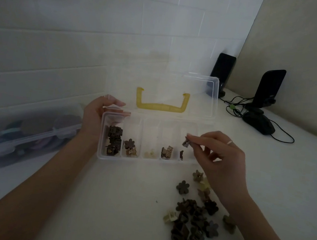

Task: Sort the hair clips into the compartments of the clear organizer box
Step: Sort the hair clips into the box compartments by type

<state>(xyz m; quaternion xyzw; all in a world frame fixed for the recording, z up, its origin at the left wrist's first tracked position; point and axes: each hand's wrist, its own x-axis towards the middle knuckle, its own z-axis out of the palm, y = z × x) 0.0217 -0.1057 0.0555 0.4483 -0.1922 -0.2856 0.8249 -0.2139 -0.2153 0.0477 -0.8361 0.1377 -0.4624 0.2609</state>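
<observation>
The clear organizer box point(99, 155) stands open on the white table, its lid point(212, 98) with a yellow handle point(161, 107) raised behind it. Its row of compartments holds dark, brown, flower-shaped and pale clips. My left hand point(94, 116) grips the box's left end, fingers over the back corner. My right hand point(217, 157) pinches a small brown hair clip point(185, 143) between thumb and forefinger above the right-hand compartment, where one dark clip point(181, 155) lies. A pile of loose hair clips point(190, 223) sits on the table under my right wrist.
A second clear lidded container point(21, 139) with dark items lies at the left. Two black speakers point(222, 73) point(270, 87), a black mouse point(259, 123) and cables stand at the back right. The tiled wall runs close behind the box.
</observation>
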